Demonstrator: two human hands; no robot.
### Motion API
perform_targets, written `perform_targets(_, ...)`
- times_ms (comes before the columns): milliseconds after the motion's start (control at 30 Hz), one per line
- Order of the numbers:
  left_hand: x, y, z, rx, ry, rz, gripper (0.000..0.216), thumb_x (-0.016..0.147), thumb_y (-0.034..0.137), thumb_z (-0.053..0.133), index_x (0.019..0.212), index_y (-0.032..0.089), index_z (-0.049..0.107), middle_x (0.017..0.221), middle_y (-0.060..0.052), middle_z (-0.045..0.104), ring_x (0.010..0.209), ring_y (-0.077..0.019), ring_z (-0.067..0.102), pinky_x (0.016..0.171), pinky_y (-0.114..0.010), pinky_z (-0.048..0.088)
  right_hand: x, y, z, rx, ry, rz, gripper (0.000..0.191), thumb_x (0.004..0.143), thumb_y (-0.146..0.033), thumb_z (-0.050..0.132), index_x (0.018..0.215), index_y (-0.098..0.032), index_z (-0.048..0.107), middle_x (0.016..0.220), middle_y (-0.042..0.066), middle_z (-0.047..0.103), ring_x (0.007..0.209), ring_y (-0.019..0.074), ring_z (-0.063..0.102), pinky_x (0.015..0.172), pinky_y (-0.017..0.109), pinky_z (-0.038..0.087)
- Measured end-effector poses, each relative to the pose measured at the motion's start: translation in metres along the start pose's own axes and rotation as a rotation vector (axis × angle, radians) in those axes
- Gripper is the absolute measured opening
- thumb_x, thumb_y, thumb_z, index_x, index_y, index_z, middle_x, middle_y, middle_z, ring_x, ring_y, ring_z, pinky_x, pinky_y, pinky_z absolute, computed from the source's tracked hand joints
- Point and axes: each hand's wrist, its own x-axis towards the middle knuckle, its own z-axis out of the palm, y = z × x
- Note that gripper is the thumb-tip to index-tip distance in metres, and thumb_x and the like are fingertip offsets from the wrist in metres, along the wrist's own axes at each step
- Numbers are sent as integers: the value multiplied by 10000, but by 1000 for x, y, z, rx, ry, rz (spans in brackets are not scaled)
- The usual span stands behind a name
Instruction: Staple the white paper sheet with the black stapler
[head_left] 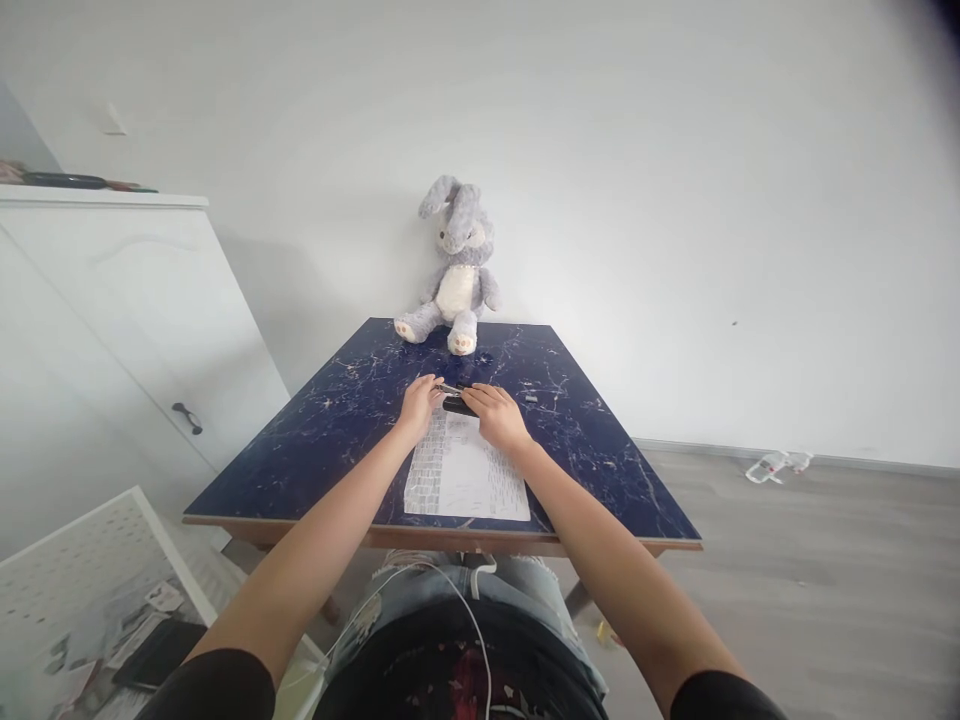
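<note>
A printed sheet of paper (465, 470) lies on the dark blue marbled table (315, 440), reaching its near edge. At the sheet's far end sits a small black stapler-like object (454, 400). My left hand (418, 402) rests at the sheet's top left corner, fingers curled down beside the object's metal tip. My right hand (496, 414) lies over the black object, fingers pressed on it. Whether either hand truly grips it is hard to see.
A grey plush rabbit (454, 270) sits at the table's far edge against the white wall. A white cabinet (112, 320) stands to the left. A white pegboard (82, 590) with small items lies lower left. A plastic bottle (772, 466) lies on the floor right.
</note>
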Motion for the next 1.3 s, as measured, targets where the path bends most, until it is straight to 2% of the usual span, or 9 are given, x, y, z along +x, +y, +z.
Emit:
perform_targets(233,-6,-1,2,-130,-110,-156,90,791,180,777,786,119,711,841,-103,753,805,-187,712,854,-330,563,6,-7,6,-285,104,-225,349,1016,-85,448,1288,-141,659,1331,139,673,1254,303,533,1029,469,436)
perform_targets(300,-5,-3,1,-119,-78,-156,68,782,135,780,788,112,716,845,-114,756,816,-199,720,864,-350,569,5,-8,5,-255,131,-189,347,984,-57,474,1253,-143,675,1287,144,692,1203,306,549,999,467,442)
perform_targets(400,-2,-3,-1,-106,32,-116,82,795,85,756,837,117,693,855,-106,751,819,-197,731,880,-368,573,3,-5,3,-73,202,67,326,879,-51,580,1148,-173,717,1158,127,735,1067,299,594,898,433,465)
perform_targets(500,0,2,-5,-53,170,42,77,880,121,672,951,146,654,904,-77,731,790,-176,732,822,-355,588,2,5,3,215,186,391,134,830,-234,689,941,-177,739,887,71,739,789,236,622,686,332,458)
perform_targets(600,-1,10,-10,218,252,328,109,968,190,539,990,169,643,879,-54,685,732,-165,705,709,-318,574,1,13,3,379,69,511,248,797,-415,732,747,-175,696,659,8,640,586,163,544,538,269,347)
perform_targets(733,-4,16,-12,601,258,573,208,990,165,438,964,192,643,824,-29,631,691,-141,623,709,-286,526,0,13,0,356,-25,441,216,746,-372,769,723,-180,674,640,1,626,574,146,524,541,256,312)
perform_targets(867,-8,19,-6,565,120,587,199,1006,171,406,1065,196,595,942,-56,652,755,-150,674,674,-272,535,1,11,-8,326,-58,296,298,802,-468,765,795,-185,672,742,39,672,646,165,550,591,267,336)
perform_targets(1067,-19,27,5,460,-48,616,202,998,302,578,1172,212,527,982,-63,712,840,-194,757,788,-334,600,3,17,-12,461,201,322,449,1036,-498,430,729,-199,564,701,4,592,660,146,514,640,270,332)
perform_targets(1300,-22,31,6,478,-30,623,162,949,314,661,1057,198,627,909,-53,730,776,-190,760,759,-312,601,-1,33,-11,405,414,602,463,1008,-427,447,599,-215,398,529,-41,385,537,129,355,565,292,250)
